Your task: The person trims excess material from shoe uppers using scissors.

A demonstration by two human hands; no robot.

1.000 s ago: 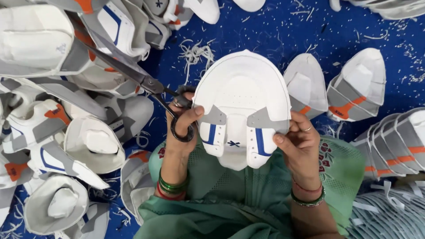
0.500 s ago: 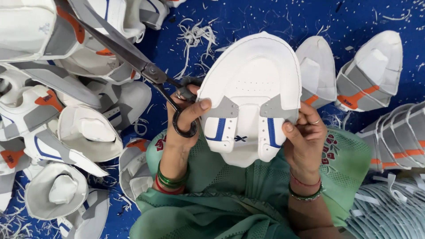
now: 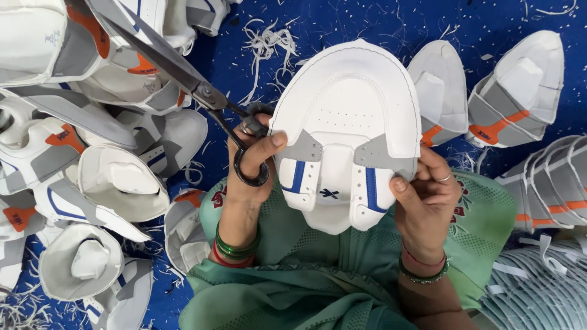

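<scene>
White shoe upper (image 3: 345,116) held flat over the lap w/ both hands, right hand (image 3: 425,195) pinching its lower right edge, left hand (image 3: 251,162) thumb on its left edge, fingers looped thru black scissors (image 3: 183,79), blades pointing up-left.

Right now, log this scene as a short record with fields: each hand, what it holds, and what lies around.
left hand: holds black-handled scissors, fingers through the loops, blades pointing up and away; thumb presses the shoe upper's left edge
right hand: pinches the shoe upper's right edge at a grey tab
shoe upper: white, flat, with grey tabs and blue stripes, held up between both hands
left side: heap of white shoe uppers with orange and blue trim
right side: stacked uppers with orange stripes
floor: blue mat strewn with white trimmings
</scene>
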